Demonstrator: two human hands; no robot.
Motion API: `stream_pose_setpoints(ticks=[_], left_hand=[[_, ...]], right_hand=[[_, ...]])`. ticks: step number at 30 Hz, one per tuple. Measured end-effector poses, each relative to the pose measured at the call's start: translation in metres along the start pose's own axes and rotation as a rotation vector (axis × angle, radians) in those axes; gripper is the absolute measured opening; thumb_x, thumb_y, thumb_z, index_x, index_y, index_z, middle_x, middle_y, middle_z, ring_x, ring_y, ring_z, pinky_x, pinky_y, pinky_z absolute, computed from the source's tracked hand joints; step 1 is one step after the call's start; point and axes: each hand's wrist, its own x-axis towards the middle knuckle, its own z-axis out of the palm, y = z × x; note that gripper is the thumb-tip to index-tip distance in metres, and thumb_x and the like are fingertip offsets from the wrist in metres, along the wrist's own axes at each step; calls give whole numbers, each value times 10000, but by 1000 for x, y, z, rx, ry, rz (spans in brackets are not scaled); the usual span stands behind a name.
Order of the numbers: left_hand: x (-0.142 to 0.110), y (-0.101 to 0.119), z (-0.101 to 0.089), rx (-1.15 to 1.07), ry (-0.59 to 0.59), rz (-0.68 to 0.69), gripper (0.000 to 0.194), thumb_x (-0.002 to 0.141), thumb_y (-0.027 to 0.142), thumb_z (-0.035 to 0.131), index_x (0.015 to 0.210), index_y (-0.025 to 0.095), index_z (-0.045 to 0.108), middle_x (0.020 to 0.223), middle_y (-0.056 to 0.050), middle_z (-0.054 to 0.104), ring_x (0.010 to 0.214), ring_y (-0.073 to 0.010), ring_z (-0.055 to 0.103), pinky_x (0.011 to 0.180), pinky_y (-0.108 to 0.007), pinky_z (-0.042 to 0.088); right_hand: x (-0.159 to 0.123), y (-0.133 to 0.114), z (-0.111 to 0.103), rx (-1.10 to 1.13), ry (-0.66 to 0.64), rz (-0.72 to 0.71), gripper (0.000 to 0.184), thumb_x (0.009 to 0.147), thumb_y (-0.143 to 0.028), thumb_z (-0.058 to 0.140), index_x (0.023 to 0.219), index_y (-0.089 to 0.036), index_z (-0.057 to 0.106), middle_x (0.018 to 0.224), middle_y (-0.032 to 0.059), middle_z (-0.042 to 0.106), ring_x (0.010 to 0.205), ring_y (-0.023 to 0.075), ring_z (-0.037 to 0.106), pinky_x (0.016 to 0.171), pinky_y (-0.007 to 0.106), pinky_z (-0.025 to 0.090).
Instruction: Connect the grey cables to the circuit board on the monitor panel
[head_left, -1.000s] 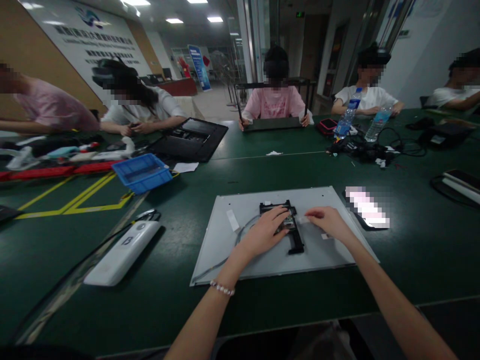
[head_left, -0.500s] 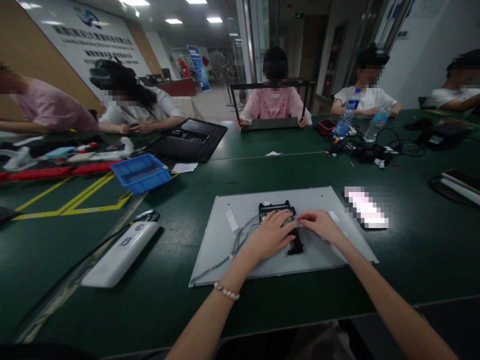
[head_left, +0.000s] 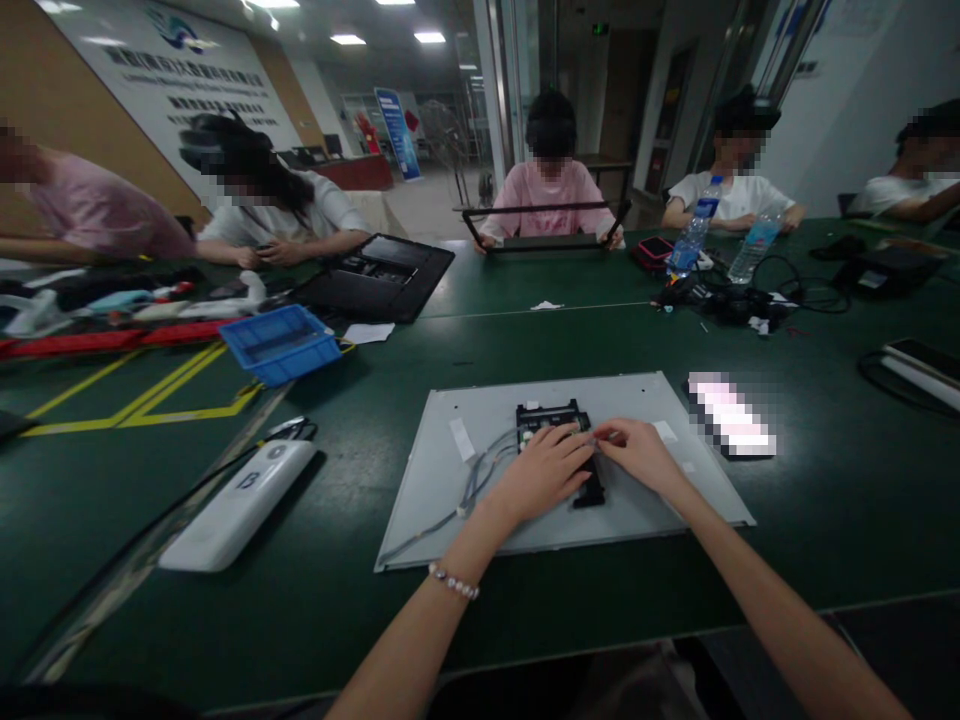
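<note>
A pale flat panel (head_left: 427, 470) lies on the table in front of me. On it sits a black frame (head_left: 592, 490) with a circuit board, mostly covered by my hands. My left hand (head_left: 544, 468) rests over the frame, fingers stretched out and slightly spread. From the right, my right hand (head_left: 637, 452) pinches thumb and fingers together at the frame's right edge; whatever they hold is too small to make out. Grey cables (head_left: 472, 480) run from the board to the panel's near left corner. A white strip (head_left: 462, 440) lies left of the frame.
A white power bank (head_left: 240, 505) with a cable lies at left, near a blue basket (head_left: 281, 345). To the right is a phone (head_left: 731, 415) with a blurred screen. Across the table a person holds a black rectangular frame (head_left: 544, 208); bottles (head_left: 697, 225) stand farther right.
Both of my hands stay at the black frame with hardly any movement. Across the table, the person's rectangular frame has tilted, its top edge now lower.
</note>
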Motion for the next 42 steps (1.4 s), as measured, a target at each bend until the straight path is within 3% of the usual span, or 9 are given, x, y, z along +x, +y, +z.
stream_pose_setpoints(ticks=[4, 16, 22, 28, 32, 37, 42], left_hand=[[0, 1, 0, -3, 9, -1, 322, 938, 317, 408, 1243, 228, 457, 1350, -50, 471, 1308, -221, 327, 1088, -417, 232], [0, 0, 2, -14, 23, -7, 369, 932, 343, 423, 1281, 225, 416, 1354, -60, 471, 1315, -216, 322, 1076, -399, 248], [0, -6, -15, 34, 122, -109, 352, 954, 315, 359, 1287, 218, 419, 1372, -54, 451, 1316, -216, 316, 1088, -422, 219], [-19, -48, -40, 15, 316, -464, 304, 923, 260, 379, 1189, 184, 504, 1187, -85, 561, 1096, -230, 525, 961, -385, 385], [-45, -86, -42, -77, 277, -649, 297, 862, 262, 455, 1136, 181, 538, 1126, -74, 559, 814, -174, 606, 828, -325, 466], [-75, -120, -25, -147, 204, -732, 365, 782, 267, 530, 1137, 182, 540, 1121, -83, 542, 708, -149, 596, 799, -316, 479], [-84, -129, -11, -210, 206, -728, 343, 748, 241, 532, 1082, 182, 582, 1039, -74, 586, 716, -153, 601, 768, -310, 481]], right_hand=[[-2, -2, -1, -17, 34, -28, 156, 755, -195, 577, 867, -182, 684, 920, 58, 683, 692, 156, 643, 687, 284, 503], [-4, -2, -4, 6, 13, -26, 169, 751, -198, 573, 888, -189, 672, 911, 46, 685, 696, 150, 636, 693, 280, 498], [-5, -1, -5, -7, 29, -48, 176, 758, -192, 572, 904, -189, 670, 940, 47, 673, 696, 145, 626, 712, 288, 494], [-8, -3, -7, -35, 42, -71, 187, 771, -184, 553, 911, -201, 675, 944, 40, 666, 713, 144, 607, 723, 291, 481], [-9, -6, -9, -73, 50, -98, 177, 794, -189, 528, 890, -200, 676, 925, 38, 664, 725, 148, 599, 728, 294, 472], [-10, -6, -9, -136, 55, -127, 184, 813, -186, 505, 893, -206, 670, 919, 36, 659, 733, 154, 594, 726, 300, 466], [-11, -4, -9, -177, 61, -121, 193, 814, -173, 493, 895, -206, 665, 916, 42, 656, 730, 158, 593, 728, 310, 466]])
